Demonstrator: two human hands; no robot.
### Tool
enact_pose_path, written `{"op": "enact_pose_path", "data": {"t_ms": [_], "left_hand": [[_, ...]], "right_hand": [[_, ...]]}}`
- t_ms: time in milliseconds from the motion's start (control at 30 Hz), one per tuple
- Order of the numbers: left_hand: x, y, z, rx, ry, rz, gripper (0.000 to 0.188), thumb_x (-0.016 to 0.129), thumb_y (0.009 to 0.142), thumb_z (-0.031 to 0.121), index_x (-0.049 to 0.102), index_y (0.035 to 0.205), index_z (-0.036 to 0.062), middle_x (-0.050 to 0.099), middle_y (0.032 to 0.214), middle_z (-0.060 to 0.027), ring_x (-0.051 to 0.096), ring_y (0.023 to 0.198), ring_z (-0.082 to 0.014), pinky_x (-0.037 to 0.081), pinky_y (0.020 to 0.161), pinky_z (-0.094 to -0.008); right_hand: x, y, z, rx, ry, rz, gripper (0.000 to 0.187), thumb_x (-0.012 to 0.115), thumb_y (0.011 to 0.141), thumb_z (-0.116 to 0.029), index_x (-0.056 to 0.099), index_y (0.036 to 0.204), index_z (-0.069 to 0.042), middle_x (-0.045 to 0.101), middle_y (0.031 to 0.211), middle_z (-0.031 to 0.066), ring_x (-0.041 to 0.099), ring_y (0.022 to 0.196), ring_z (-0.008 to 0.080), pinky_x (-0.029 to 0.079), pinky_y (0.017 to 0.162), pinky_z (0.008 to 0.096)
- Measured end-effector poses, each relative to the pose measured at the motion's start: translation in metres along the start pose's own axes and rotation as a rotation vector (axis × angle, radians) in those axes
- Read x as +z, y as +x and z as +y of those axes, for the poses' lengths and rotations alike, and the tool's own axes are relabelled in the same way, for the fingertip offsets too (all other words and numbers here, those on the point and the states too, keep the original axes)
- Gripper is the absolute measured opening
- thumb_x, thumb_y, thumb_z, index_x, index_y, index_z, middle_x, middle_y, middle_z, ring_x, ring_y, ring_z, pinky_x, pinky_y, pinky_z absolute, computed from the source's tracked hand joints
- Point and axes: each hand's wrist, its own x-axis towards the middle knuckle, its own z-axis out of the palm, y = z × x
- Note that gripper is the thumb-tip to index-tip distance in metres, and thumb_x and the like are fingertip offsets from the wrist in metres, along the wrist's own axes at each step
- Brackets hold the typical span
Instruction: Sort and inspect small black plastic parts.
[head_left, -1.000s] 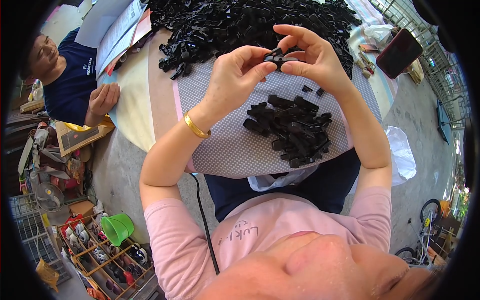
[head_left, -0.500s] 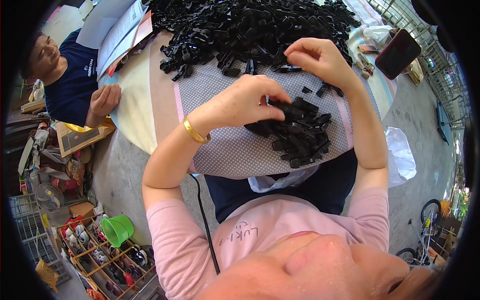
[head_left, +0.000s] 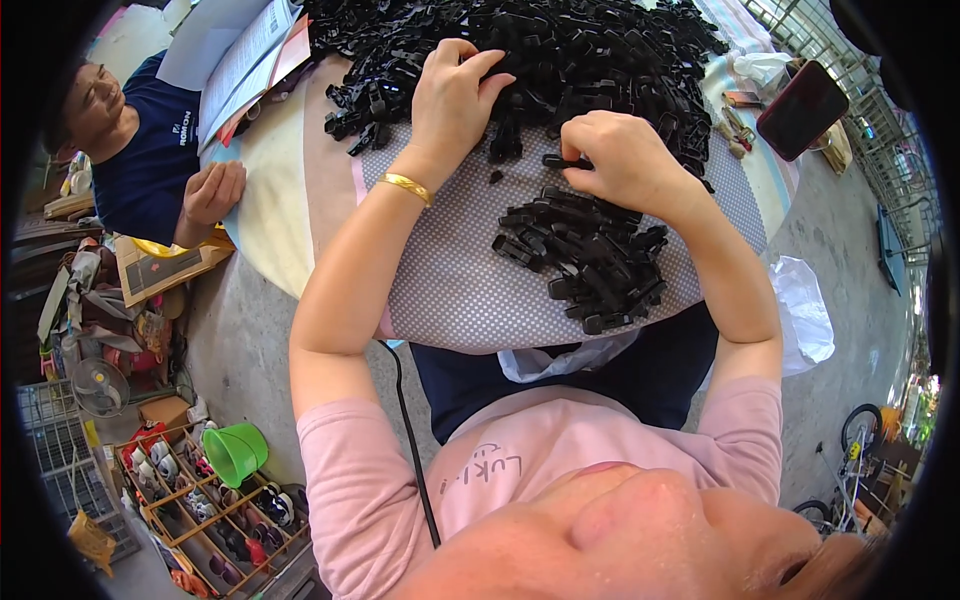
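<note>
Up and away from the small pile goes the left hand (head_left: pixel 455 100), half a second on, and now it's at the near edge of the big heap of black parts (head_left: pixel 560 45)! Meanwhile the right hand (head_left: pixel 620 160) has drawn back a little from that heap, and it has a catch: one black piece (head_left: pixel 566 162), pinched between thumb and bent fingers, its end poking out to the left.

Put the clock's centre on that small pile (head_left: pixel 595 265), sitting on the dotted grey cloth (head_left: pixel 445 295). Heap at twelve, spread wide across the far table. Right hand at twelve too, but closer, between pile and heap, with the held piece clear of the pile. Left hand out at eleven, thumb and forefinger well parted, tips right over the parts; whether they touch one, I can't tell from where I stand. Gold bangle (head_left: pixel 406 187) bright on that wrist. Between ten and eleven, a loose black bit (head_left: pixel 496 177) lies alone on the cloth.

Round the rim we go: propped phone (head_left: pixel 803 110) at two, white plastic bag (head_left: pixel 800 315) between three and four, a co-worker's loosely curled hand (head_left: pixel 213 190) just past nine, papers (head_left: pixel 235 75) at ten.
</note>
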Motion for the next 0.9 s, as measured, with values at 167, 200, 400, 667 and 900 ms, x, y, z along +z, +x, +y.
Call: {"op": "enact_pose_path", "data": {"t_ms": [167,200,400,667,900], "left_hand": [[0.004,-0.001,0.004,-0.074,-0.047,0.013,0.021,0.069,0.076,0.016,0.066,0.093,0.0045,0.059,0.092,-0.0095,0.059,0.077,-0.0221,0.049,0.069,-0.0288],[0.003,-0.001,0.006,-0.074,-0.047,0.014,0.021,0.069,0.076,0.016,0.066,0.093,0.0045,0.059,0.092,-0.0095,0.059,0.077,-0.0221,0.049,0.069,-0.0288],[-0.02,-0.005,0.043,-0.494,-0.745,-0.224,0.018,0.063,0.081,0.002,0.058,0.098,-0.0034,0.063,0.089,-0.0074,0.062,0.075,-0.0091,0.051,0.065,-0.0206],[-0.033,-0.008,0.056,-0.478,-0.771,-0.221,0.037,0.071,0.07,-0.002,0.059,0.105,0.004,0.064,0.076,-0.0054,0.062,0.069,-0.0097,0.051,0.062,-0.0227],[-0.033,-0.013,0.067,-0.3,-0.479,-0.148,0.033,0.07,0.071,0.002,0.061,0.103,0.0032,0.066,0.079,-0.0115,0.065,0.066,-0.0189,0.052,0.062,-0.0277]], "right_hand": [[-0.004,0.002,-0.004,0.073,0.125,0.014,0.021,0.07,0.069,-0.017,0.056,0.079,-0.005,0.061,0.074,0.0095,0.061,0.071,0.0254,0.049,0.064,0.0337],[-0.003,0.003,-0.004,0.102,0.237,0.087,0.024,0.072,0.069,-0.017,0.056,0.08,-0.004,0.062,0.075,0.0099,0.062,0.069,0.025,0.05,0.063,0.032],[0.008,0.007,0.002,0.199,0.723,0.371,0.031,0.074,0.073,-0.01,0.061,0.1,-0.001,0.065,0.085,0.0076,0.062,0.078,0.0114,0.052,0.071,0.0242],[0.009,0.009,-0.003,0.124,0.708,0.42,0.023,0.068,0.076,-0.005,0.064,0.098,0.0,0.065,0.088,0.0064,0.062,0.075,0.0112,0.051,0.067,0.0218],[0.009,0.009,-0.01,-0.002,0.359,0.495,0.024,0.069,0.07,-0.005,0.065,0.094,-0.001,0.063,0.083,0.0085,0.062,0.068,0.0184,0.05,0.06,0.0242]]}}
